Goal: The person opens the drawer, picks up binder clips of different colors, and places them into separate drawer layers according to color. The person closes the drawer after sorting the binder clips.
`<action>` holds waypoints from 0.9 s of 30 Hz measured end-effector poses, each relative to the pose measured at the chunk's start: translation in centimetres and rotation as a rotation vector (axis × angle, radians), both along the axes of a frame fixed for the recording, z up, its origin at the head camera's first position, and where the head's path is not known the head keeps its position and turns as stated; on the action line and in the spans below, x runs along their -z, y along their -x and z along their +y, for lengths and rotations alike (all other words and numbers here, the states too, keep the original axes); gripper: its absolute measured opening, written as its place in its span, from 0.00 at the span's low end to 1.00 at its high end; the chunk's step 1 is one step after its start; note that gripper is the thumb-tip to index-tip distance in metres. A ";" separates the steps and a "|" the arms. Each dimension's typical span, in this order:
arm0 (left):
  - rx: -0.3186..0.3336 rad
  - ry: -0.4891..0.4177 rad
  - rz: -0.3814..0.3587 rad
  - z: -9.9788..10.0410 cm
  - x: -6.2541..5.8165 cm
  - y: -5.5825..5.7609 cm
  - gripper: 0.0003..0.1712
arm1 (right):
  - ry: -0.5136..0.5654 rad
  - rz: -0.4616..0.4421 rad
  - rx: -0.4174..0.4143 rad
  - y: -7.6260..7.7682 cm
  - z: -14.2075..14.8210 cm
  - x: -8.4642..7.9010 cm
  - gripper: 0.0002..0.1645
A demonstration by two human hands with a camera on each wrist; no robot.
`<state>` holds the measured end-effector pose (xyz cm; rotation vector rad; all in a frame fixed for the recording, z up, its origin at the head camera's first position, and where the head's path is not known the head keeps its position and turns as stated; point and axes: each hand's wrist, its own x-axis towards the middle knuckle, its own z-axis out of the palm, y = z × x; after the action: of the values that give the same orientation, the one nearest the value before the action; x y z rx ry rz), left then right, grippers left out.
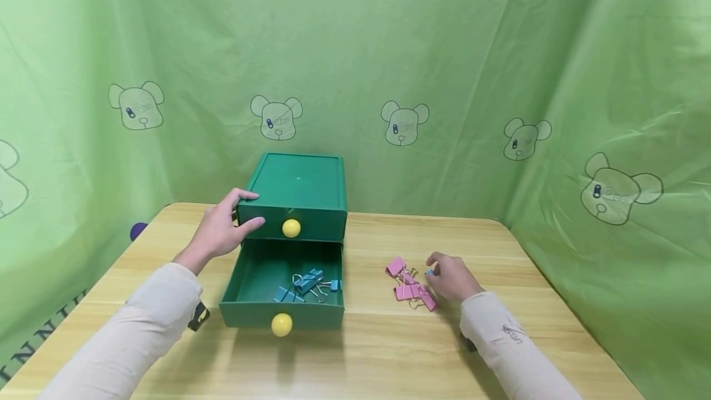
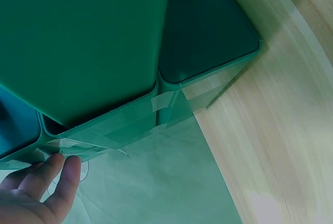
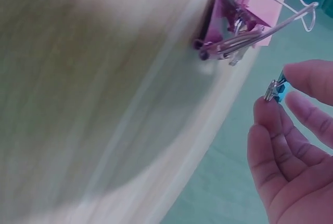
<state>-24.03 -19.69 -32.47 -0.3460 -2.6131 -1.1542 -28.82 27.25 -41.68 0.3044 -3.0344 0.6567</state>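
Observation:
In the head view my left hand [image 1: 219,227] grips the upper left corner of a green drawer unit [image 1: 300,181], thumb against its front and a finger on its top. The lower drawer [image 1: 233,310] is pulled out, with several blue binder clips [image 1: 308,281] lying inside. At right, my right hand [image 1: 454,278] pinches a small blue binder clip [image 3: 281,90] between thumb and fingertips, its wire handles visible in the right wrist view. Just left of that hand lies a pile of pink binder clips [image 1: 408,289] on the table.
The wooden table [image 1: 389,357] stands against a green curtain [image 1: 344,48] at the back and sides. A yellow knob [image 1: 281,325] sticks out from the pulled-out drawer, and another yellow knob [image 1: 291,228] from the closed upper one.

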 end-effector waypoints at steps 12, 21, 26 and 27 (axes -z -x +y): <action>0.004 0.006 0.000 0.0 0.0 -0.1 0.30 | 0.002 0.029 -0.043 -0.5 -0.9 -1.1 0.18; 0.007 0.007 -0.003 0.0 -0.1 -0.1 0.30 | 0.003 0.051 -0.079 -0.5 -1.5 -1.7 0.17; 0.007 0.010 -0.004 0.0 -0.1 0.0 0.30 | 0.008 0.067 -0.101 -0.6 -2.0 -2.1 0.16; 0.008 0.010 -0.004 0.0 -0.1 0.0 0.30 | 0.010 0.069 -0.105 -0.7 -2.1 -2.1 0.16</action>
<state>-23.98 -19.67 -32.35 -0.3562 -2.6245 -1.1461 -28.16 25.17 -39.56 0.4783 -2.9654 0.6523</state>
